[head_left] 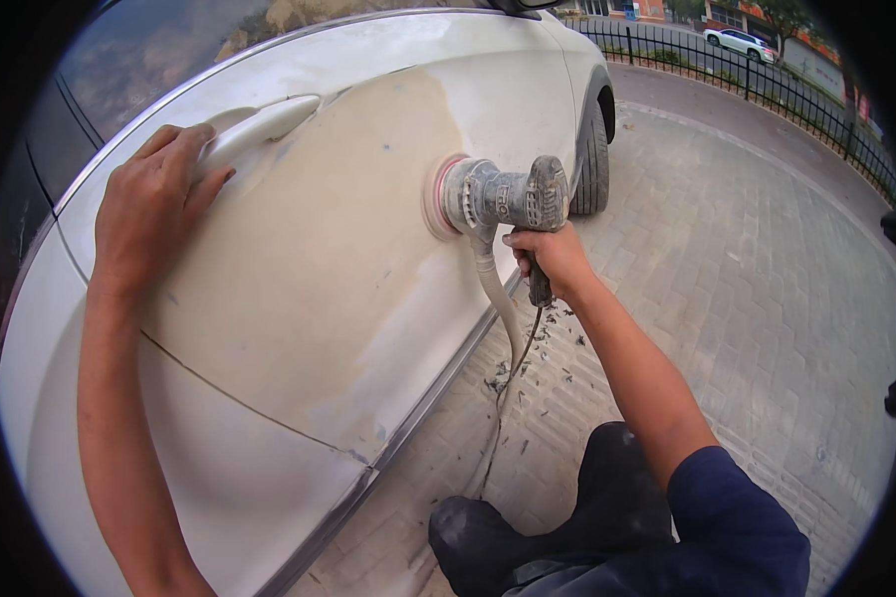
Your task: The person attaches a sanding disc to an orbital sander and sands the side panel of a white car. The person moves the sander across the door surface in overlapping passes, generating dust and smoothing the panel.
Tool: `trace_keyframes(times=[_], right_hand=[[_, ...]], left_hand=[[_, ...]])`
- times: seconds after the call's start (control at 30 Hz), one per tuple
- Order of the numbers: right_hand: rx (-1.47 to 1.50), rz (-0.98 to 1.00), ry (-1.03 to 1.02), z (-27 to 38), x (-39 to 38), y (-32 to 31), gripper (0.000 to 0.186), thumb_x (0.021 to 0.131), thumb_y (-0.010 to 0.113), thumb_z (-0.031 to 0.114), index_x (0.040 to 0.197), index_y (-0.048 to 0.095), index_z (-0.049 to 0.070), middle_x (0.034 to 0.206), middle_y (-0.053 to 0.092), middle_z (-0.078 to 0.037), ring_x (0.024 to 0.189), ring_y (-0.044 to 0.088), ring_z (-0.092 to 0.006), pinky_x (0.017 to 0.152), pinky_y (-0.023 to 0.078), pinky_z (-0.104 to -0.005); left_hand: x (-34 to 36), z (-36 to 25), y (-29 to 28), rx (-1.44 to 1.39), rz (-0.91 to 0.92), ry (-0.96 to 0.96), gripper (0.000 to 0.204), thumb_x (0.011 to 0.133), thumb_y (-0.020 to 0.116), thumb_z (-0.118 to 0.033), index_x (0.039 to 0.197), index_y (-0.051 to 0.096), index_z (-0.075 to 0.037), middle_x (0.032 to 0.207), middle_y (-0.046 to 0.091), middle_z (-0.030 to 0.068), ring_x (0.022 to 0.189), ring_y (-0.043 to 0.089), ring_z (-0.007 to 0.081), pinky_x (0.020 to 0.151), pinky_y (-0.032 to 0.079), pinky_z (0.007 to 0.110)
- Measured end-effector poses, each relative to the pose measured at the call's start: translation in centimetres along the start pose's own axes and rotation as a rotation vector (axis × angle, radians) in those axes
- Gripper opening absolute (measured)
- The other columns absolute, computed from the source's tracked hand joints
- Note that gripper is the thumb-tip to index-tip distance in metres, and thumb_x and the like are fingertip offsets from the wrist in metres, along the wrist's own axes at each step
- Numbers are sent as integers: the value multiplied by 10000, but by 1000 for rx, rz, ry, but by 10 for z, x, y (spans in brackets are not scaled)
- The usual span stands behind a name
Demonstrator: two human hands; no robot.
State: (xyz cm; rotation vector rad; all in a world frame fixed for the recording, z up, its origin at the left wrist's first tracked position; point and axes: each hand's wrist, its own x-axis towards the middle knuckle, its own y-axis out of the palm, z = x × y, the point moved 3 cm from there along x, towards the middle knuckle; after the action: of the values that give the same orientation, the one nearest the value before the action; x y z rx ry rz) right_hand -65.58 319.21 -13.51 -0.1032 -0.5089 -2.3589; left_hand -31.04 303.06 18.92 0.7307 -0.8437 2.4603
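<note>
My right hand (560, 261) is wrapped round the handle of a dusty grey power sander (503, 197). Its round sanding pad (440, 197) faces the car door and appears to touch it. A broad beige patch of filler (309, 239) covers much of the white car door (423, 333). Up at the left, my left hand (154, 199) grips the rear end of the white door handle (269, 129), its thumb lying below the handle. From the sander a pale hose (501, 298) and a dark cord (528, 343) hang to the ground.
Dark scraps (564, 310) litter the paving (727, 298) under the sander. The car's front wheel (593, 159) stands beyond the door. Farther off run a black metal fence (707, 68) and a road with a white car (739, 43). My knees are bent close to the door sill.
</note>
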Motion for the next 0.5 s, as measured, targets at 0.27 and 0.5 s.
trace_keyframes(times=[0.27,0.5], right_hand=[[-159,38,-49,-17,-40,18,129,889,805,5,824,692,8,704,674,-54,526,606,-159,499,477,-346],[-132,41,-71,35,1,16,168,879,809,24,764,690,-7,668,659,-64,518,593,-161,497,469,-350]], left_hand=[[0,0,2,1,-17,5,371,972,853,-202,1276,755,-14,1132,804,133,882,799,318,835,661,403],[0,-1,-2,-15,-3,3,343,977,849,-209,1251,778,-17,1168,808,137,914,802,324,864,659,412]])
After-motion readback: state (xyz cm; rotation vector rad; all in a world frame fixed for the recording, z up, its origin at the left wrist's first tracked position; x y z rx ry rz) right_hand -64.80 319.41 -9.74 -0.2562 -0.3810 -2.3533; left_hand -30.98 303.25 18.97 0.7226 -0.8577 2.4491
